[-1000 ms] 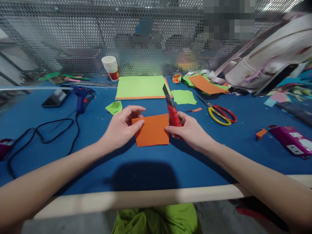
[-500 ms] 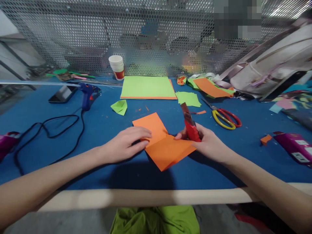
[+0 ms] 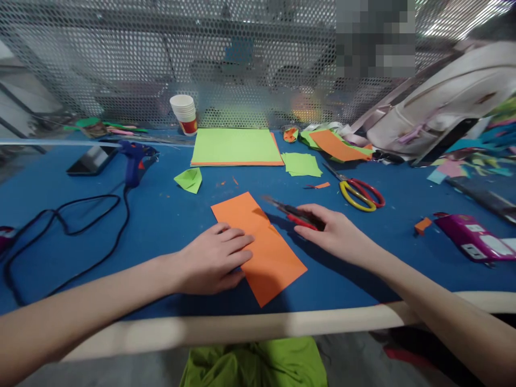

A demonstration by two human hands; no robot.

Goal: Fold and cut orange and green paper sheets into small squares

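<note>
An orange sheet of paper [image 3: 274, 255] lies slantwise and nearly flat near the table's front edge, a crease across its middle. Resting on its left side is my left hand [image 3: 220, 258], fingers stretched out on the paper, open. My right hand [image 3: 328, 228] is closed around a red and black utility knife [image 3: 300, 216], held just above the right edge of the sheet. Its blade, blurred by motion, points left toward the paper's upper corner.
Green and orange sheets [image 3: 237, 148] lie stacked behind, with small green squares [image 3: 301, 164] beside them. Scissors [image 3: 355, 188] rest at right, near a purple packet [image 3: 471, 236]. A glue gun [image 3: 131, 161] with its cord, a phone [image 3: 92, 160] and paper cups [image 3: 184, 113] are at left.
The orange sheet has unfolded from a raised fold and turned flatter. My right hand has let go of its corner, and the knife has tipped from upright to pointing left. The view has shifted slightly.
</note>
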